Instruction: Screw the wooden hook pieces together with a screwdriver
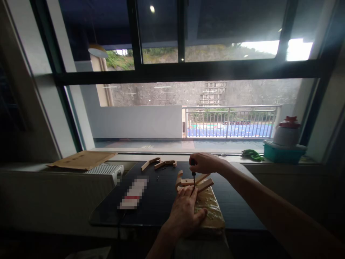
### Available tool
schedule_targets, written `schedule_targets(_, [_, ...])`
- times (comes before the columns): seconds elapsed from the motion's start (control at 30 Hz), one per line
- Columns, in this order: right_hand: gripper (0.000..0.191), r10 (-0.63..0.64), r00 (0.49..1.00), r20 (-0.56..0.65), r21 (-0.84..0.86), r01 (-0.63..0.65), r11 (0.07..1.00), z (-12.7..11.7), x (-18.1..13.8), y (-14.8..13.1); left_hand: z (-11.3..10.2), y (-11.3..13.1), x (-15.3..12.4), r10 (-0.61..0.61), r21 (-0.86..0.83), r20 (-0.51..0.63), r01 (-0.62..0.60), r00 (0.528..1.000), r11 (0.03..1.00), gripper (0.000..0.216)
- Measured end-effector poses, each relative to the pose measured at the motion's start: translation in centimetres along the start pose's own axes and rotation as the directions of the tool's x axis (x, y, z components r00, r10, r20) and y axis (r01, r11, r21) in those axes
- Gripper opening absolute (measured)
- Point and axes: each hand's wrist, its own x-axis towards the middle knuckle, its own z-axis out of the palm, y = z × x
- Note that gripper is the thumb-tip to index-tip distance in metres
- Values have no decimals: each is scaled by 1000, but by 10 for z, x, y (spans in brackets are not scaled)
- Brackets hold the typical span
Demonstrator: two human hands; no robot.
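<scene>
My right hand (202, 163) is wrapped around the black handle of a screwdriver (193, 173). The screwdriver stands upright, and its shaft runs down to light wooden pieces (205, 185) in front of my left fingertips. One of these pieces has a curved, hook-like end (178, 179) at the left. My left hand (184, 208) lies over the near side of the wood, fingers stretched forward and thumb apart on a plastic-wrapped block (215, 212) beneath. The screwdriver's tip is hidden by my left fingers.
Two curved wooden hooks (165, 164) and small dark screws (157, 178) lie on the dark table (156, 208). A blurred-out white and red object (133, 194) is at the left. Beyond are a brown envelope (83, 159), a green cloth (252, 155) and a teal box (283, 153) by the window.
</scene>
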Motion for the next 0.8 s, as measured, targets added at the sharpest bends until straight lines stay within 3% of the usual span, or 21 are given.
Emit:
schedule_targets(0.27, [25, 0, 1000, 27, 49, -1, 999, -1, 7, 7, 2, -1, 2, -49, -28, 72, 51, 996, 998, 70])
schedule_targets(0.43, [32, 44, 999, 13, 61, -44, 997, 1, 6, 8, -1, 0, 3, -56, -32, 85, 59, 995, 998, 70])
schedule_targets(0.67, [23, -16, 1000, 18, 111, 14, 994, -7, 5, 11, 0, -1, 1, -55, -38, 89, 59, 994, 998, 70])
schedule_targets(0.8, [27, 23, 1000, 21, 120, -26, 992, -2, 5, 14, 0, -1, 2, -54, -41, 91, 58, 994, 997, 71])
